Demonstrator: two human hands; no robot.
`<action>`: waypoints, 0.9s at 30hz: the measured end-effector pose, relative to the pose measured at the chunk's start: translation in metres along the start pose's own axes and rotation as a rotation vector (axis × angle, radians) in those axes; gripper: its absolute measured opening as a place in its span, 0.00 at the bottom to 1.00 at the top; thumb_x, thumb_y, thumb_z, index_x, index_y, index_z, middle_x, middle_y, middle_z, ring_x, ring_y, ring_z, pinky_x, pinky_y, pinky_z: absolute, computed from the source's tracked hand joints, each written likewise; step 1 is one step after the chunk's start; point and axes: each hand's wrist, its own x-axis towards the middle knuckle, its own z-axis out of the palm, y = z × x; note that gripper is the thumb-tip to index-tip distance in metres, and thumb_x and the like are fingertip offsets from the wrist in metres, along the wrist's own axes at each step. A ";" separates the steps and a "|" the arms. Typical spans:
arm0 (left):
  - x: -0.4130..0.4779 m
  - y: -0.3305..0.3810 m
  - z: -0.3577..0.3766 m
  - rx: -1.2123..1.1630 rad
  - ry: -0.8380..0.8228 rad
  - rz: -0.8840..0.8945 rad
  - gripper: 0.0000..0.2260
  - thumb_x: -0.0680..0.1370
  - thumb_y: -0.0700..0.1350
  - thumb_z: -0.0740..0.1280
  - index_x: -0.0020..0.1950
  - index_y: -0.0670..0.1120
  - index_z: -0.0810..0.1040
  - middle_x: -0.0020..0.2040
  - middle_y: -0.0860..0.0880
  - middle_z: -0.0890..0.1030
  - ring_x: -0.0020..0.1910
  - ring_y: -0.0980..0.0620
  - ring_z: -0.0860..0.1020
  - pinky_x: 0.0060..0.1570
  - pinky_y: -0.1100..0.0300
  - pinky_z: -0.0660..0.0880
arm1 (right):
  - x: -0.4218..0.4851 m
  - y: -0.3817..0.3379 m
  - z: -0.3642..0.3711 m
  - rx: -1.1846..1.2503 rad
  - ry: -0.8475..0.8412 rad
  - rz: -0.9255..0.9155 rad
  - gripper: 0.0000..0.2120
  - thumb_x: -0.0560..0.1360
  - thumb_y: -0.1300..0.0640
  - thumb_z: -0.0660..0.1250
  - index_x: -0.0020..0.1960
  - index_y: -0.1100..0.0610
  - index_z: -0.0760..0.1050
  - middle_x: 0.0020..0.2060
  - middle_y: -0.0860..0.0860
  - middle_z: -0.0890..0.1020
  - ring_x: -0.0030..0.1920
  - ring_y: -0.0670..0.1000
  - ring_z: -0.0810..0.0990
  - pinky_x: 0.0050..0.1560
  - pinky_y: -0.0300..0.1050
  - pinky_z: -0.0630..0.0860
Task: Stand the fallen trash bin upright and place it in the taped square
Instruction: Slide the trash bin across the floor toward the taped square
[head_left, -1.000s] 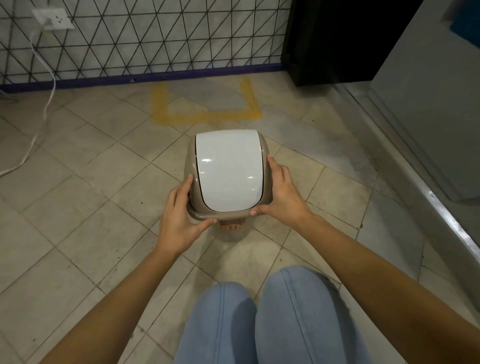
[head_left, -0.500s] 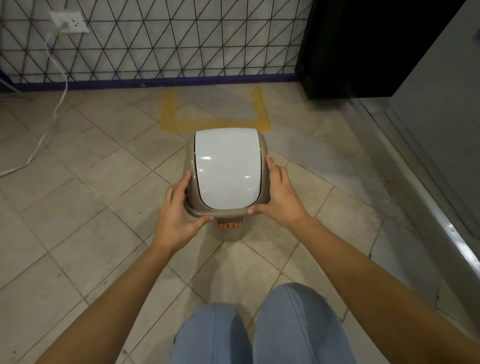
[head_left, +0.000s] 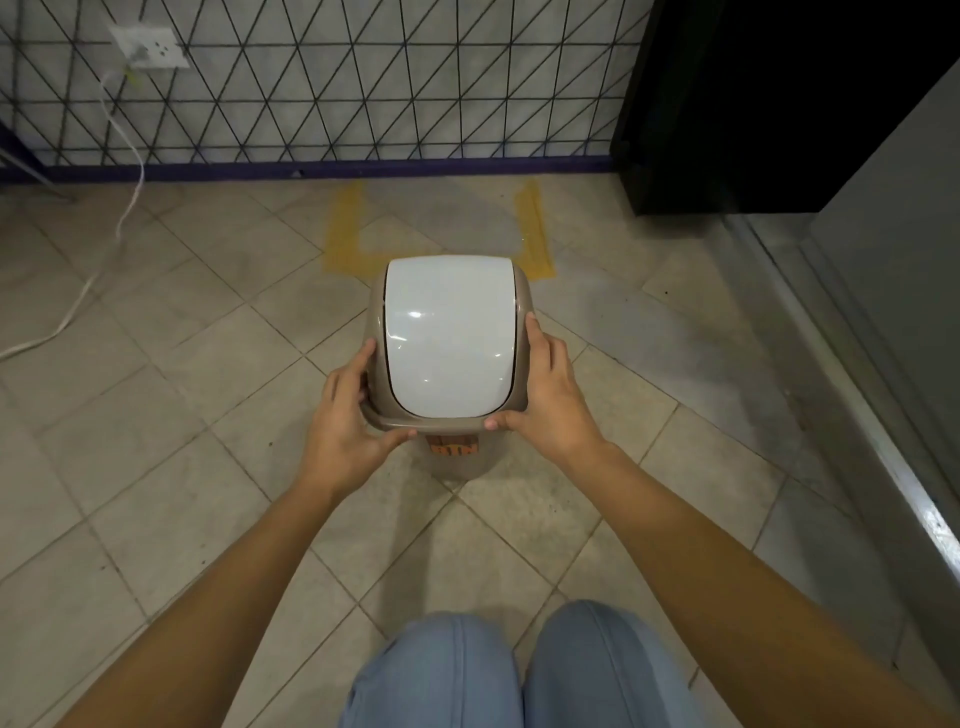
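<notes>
A person's left hand (head_left: 343, 415) and right hand (head_left: 550, 395) clamp the rim of an upright trash bin (head_left: 449, 343), fingers (head_left: 531, 332) pressed to its sides, thumbs hooked under the near edge. The bin stands just short of the yellow taped square (head_left: 530, 223) at 12 o'clock. The white swing lid (head_left: 447, 332) could tip inward under a slipping palm; a short push would leave the bin straddling the tape.

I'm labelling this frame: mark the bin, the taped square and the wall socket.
bin (head_left: 448, 332): head view, middle of its white lid.
taped square (head_left: 531, 228): head view, right strip of yellow tape.
wall socket (head_left: 150, 47): head view, centre of the white plate.
</notes>
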 end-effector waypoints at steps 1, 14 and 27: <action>0.004 0.002 0.002 -0.010 -0.002 0.009 0.49 0.62 0.45 0.80 0.75 0.55 0.55 0.66 0.52 0.65 0.61 0.60 0.67 0.62 0.65 0.65 | 0.003 -0.001 -0.002 -0.004 0.003 -0.006 0.61 0.59 0.56 0.80 0.76 0.53 0.39 0.69 0.56 0.59 0.69 0.56 0.62 0.68 0.53 0.66; 0.031 -0.010 0.007 -0.037 0.008 -0.004 0.47 0.62 0.45 0.80 0.74 0.57 0.56 0.63 0.57 0.64 0.60 0.56 0.69 0.59 0.62 0.67 | 0.033 0.002 0.004 0.019 0.019 0.026 0.62 0.59 0.58 0.80 0.75 0.50 0.38 0.71 0.55 0.57 0.71 0.56 0.58 0.70 0.54 0.61; 0.084 -0.026 0.004 -0.090 -0.050 0.033 0.45 0.65 0.46 0.78 0.72 0.65 0.53 0.63 0.58 0.65 0.62 0.60 0.68 0.62 0.62 0.67 | 0.085 0.005 0.001 0.120 0.026 0.119 0.60 0.58 0.59 0.80 0.75 0.44 0.42 0.71 0.49 0.59 0.71 0.50 0.59 0.68 0.49 0.60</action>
